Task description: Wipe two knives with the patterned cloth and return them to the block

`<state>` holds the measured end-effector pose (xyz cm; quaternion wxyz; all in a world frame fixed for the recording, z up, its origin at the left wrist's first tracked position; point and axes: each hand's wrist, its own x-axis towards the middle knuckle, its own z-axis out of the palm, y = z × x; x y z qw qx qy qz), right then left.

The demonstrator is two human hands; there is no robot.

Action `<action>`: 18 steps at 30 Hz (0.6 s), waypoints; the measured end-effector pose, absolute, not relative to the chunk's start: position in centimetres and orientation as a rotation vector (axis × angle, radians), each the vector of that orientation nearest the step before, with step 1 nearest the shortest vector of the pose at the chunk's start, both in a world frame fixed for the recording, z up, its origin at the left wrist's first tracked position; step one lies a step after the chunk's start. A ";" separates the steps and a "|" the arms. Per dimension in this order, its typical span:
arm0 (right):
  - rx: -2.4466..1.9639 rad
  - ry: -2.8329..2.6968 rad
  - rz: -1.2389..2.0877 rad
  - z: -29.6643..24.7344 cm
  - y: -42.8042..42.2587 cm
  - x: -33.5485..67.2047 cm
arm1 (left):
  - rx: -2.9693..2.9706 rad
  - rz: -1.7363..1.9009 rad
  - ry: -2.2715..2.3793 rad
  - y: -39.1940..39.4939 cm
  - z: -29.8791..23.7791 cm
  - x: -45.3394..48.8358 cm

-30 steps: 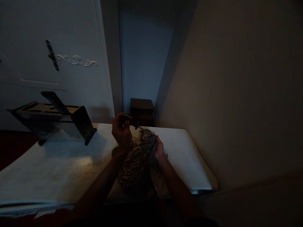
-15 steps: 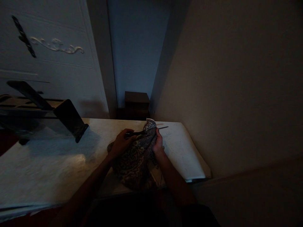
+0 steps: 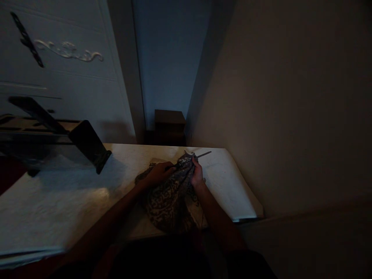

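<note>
Gripping a slim tool [image 3: 205, 154] by its dark handle [image 3: 172, 167] in the left hand [image 3: 159, 173], pinching patterned cloth [image 3: 164, 207] against it with the right hand [image 3: 197, 175]; well left of the left hand, a slotted stand [image 3: 88, 145] with a slanting black piece [image 3: 39, 112]; under both hands, a pale worktop [image 3: 75, 209]; beyond them, a brown box [image 3: 170, 117] and, farther left, a white door [image 3: 78, 83]; right of the right hand, a plain wall [image 3: 279, 108]

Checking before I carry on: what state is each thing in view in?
Patterned cloth, bunched; dry or damp unclear
Thin tool, partly covered by the cloth, tip bare
Left hand, closed on the tool
Right hand, gripping the cloth near the tool's bare end
Slotted holder, upright, one dark handle sticking out
</note>
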<state>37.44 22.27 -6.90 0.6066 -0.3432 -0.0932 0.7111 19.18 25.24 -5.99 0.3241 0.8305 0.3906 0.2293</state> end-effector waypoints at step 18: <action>-0.725 -0.274 1.475 -6.7 23.1 39.3 | 1.626 0.513 0.817 26.0 -4.9 16.3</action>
